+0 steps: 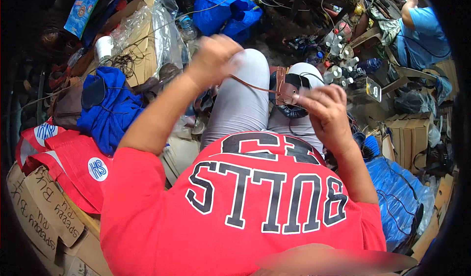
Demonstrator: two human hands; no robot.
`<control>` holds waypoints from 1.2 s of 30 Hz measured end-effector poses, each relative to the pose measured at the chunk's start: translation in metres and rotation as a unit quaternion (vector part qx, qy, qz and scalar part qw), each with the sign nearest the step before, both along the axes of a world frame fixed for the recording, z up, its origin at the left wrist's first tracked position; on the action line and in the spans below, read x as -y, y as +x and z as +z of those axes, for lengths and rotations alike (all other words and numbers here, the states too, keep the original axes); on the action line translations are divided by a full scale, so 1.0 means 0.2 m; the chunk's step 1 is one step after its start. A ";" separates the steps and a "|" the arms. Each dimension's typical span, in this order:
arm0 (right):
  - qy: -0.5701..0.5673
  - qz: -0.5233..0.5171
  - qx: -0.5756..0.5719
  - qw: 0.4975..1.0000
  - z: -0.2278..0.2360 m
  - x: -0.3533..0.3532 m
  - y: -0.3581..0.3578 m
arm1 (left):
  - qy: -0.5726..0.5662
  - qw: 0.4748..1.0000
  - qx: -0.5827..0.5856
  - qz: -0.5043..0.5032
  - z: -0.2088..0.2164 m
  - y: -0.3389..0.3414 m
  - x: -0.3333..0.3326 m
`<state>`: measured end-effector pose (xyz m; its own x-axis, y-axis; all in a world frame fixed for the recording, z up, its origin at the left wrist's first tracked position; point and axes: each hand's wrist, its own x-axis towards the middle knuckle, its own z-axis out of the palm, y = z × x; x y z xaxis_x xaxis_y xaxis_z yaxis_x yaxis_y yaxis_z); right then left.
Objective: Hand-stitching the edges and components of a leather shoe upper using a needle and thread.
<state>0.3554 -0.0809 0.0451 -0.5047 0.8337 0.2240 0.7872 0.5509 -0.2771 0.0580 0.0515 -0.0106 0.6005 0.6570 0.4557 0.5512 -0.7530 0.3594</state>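
Observation:
A brown leather and dark blue shoe [286,93] rests on my right thigh, its dark opening facing up. From its front part a thin brown lace [252,85] runs left, stretched out with a slight sag. My left hand [214,60] is raised above my left knee, fingers closed on the far end of the lace; motion smears it somewhat. At the shoe's right edge my right hand [327,110] has its thumb and fingertips on the leather, gripping it. The shoe's underside is hidden.
A blue plastic bag [228,12] lies ahead. Several small bottles [338,60] stand at the far right, near a person in a blue shirt [423,38]. Blue cloth [109,106], red bags [68,158] and cardboard [49,202] crowd my left. Blue plastic sheeting [397,192] lies right.

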 end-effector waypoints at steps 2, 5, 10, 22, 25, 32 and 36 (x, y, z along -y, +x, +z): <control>0.089 -0.028 0.014 0.996 0.03 -0.05 0.02 | -0.047 0.992 -0.003 -0.119 -0.03 0.22 0.24; 0.046 -0.094 -0.125 0.987 -0.05 -0.24 0.14 | -0.087 0.973 -0.080 -0.200 -0.15 0.42 0.41; 0.021 -0.193 -0.114 0.974 -0.31 -0.67 0.39 | -0.021 0.975 -0.063 -0.212 -0.17 0.57 0.39; -0.104 -0.291 0.144 0.940 -0.80 -1.52 0.35 | -0.091 0.985 0.015 -0.148 -0.20 0.70 0.18; -0.109 -0.258 0.213 0.936 -0.84 -1.63 0.36 | -0.124 0.982 0.015 -0.145 -0.23 0.68 0.15; 0.007 -0.201 0.326 0.924 -0.95 -1.72 0.38 | -0.153 0.977 -0.009 -0.146 -0.26 0.69 0.09; 0.034 -0.184 0.330 0.925 -0.97 -1.75 0.40 | -0.155 0.975 0.024 -0.157 -0.26 0.69 0.08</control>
<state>0.4350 0.2692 -0.1484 -0.2347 0.9717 0.0268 0.9103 0.2100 0.3567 0.1958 0.0352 -0.0623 0.7774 0.5546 0.2968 0.2880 -0.7333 0.6158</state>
